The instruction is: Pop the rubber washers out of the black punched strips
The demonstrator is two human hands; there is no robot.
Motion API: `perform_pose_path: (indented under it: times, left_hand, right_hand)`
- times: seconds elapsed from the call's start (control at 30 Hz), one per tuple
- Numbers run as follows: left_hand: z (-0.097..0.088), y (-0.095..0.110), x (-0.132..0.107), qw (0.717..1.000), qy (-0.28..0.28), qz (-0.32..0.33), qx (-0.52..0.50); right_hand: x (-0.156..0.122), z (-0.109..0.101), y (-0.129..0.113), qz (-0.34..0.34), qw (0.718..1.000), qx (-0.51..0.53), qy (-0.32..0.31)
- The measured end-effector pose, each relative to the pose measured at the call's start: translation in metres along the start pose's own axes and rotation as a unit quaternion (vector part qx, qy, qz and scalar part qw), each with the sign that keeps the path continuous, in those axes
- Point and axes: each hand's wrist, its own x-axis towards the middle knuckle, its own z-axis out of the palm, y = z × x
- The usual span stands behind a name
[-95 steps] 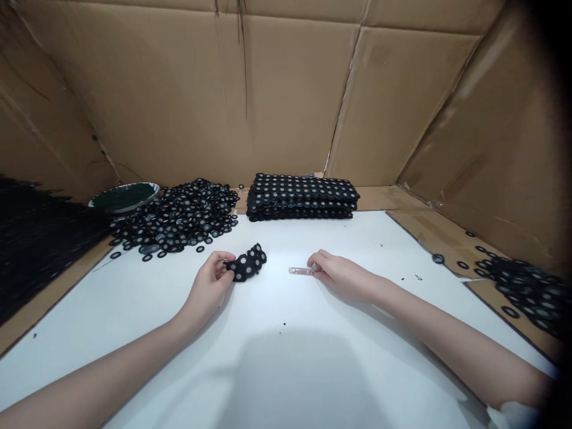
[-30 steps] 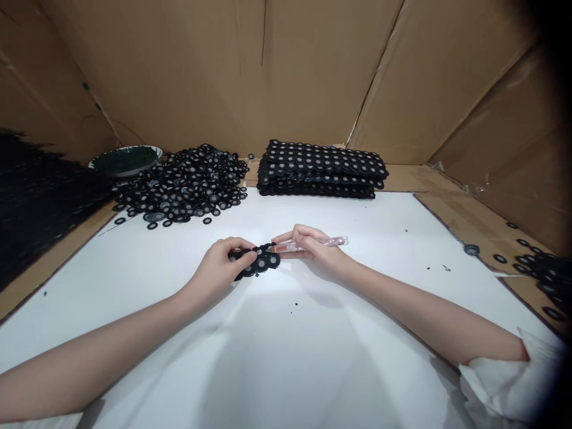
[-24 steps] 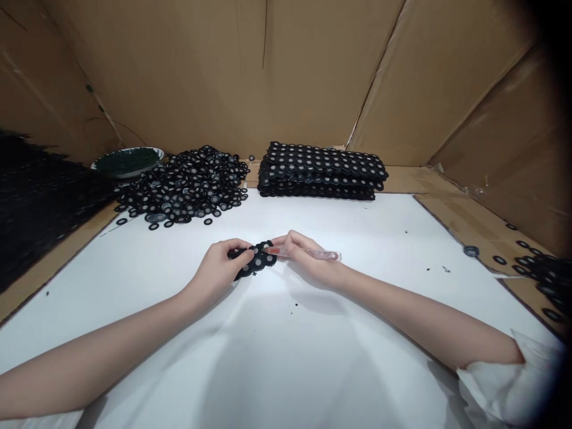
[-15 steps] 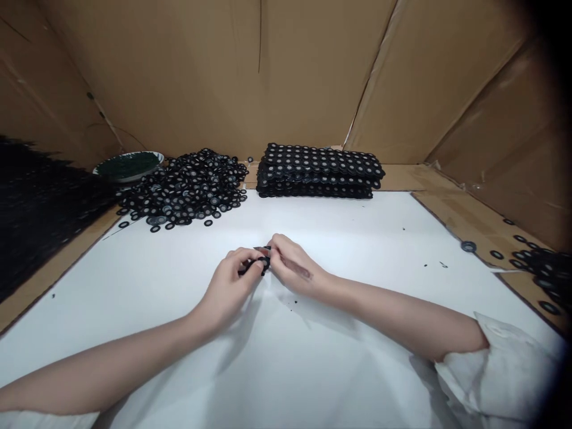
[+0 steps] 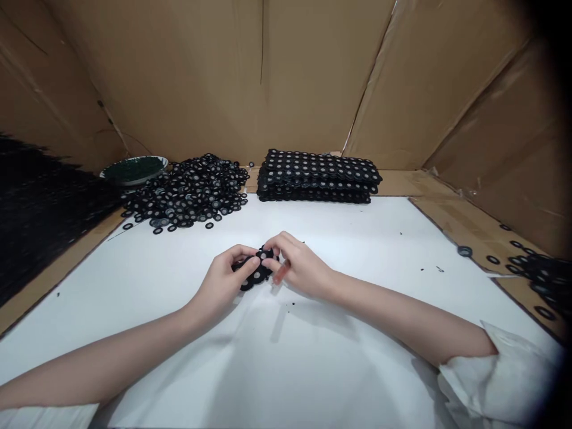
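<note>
My left hand (image 5: 227,277) pinches a small piece of joined black discs with pale round centres (image 5: 256,276), thumb on top and fingers behind. The piece is tilted just above the white tabletop. At its right edge, the thumb and index finger of my right hand (image 5: 297,259) meet the discs. A small tool with a reddish, see-through handle (image 5: 280,273) is tucked in that same hand, the handle sticking out below the palm. Most of the tool is hidden by the fingers, so its exact kind cannot be made out.
Loose black rings (image 5: 192,190) lie heaped at the back left, beside a white-rimmed dish (image 5: 134,170) of dark green stuff. Folded sheets of joined discs (image 5: 319,176) are stacked at the back. More black rings (image 5: 547,277) lie right. Cardboard walls (image 5: 313,77) enclose the table (image 5: 357,363).
My right hand has opened out slightly and turned the tool, so its reddish handle now points down toward me. The disc piece shows more of its face. The view has shifted a little.
</note>
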Motion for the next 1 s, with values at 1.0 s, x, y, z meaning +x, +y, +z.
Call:
perform_pose_path:
  times: [1.0]
  left_hand:
    - [-0.025,-0.005,0.018,0.994,-0.103,-0.026,-0.033]
  right_hand:
    - [-0.185,-0.278,0.151,0.606,0.626,-0.436,0.224]
